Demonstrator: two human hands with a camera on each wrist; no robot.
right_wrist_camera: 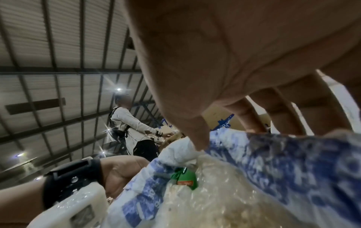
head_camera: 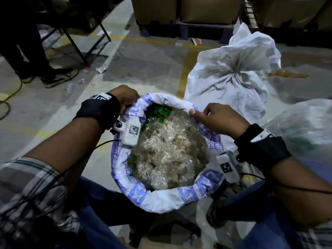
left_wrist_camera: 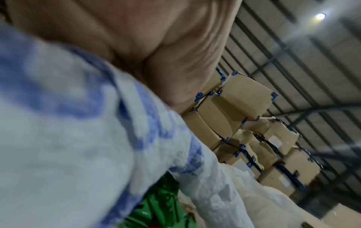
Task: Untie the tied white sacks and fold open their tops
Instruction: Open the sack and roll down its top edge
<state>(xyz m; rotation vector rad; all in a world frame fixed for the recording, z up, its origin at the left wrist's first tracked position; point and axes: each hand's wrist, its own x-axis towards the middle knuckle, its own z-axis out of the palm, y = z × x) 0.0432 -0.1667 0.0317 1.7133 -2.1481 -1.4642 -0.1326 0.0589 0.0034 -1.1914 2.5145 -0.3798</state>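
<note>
A white sack with blue print stands open in front of me, its rolled rim (head_camera: 158,200) folded outward. Clear plastic packets (head_camera: 168,153) and a green wrapper (head_camera: 159,112) fill it. My left hand (head_camera: 124,99) grips the rim at the far left, fingers curled over the fold (left_wrist_camera: 136,117). My right hand (head_camera: 210,114) pinches the rim at the far right, thumb on the inside (right_wrist_camera: 197,138). Behind, a second white sack (head_camera: 231,76) stands with its neck tied shut.
A translucent bag (head_camera: 305,126) lies at the right. Another person's feet (head_camera: 53,76) and a black table frame (head_camera: 75,42) stand at the left. Stacked cardboard boxes (head_camera: 181,9) line the back. Yellow lines cross the concrete floor (head_camera: 143,56).
</note>
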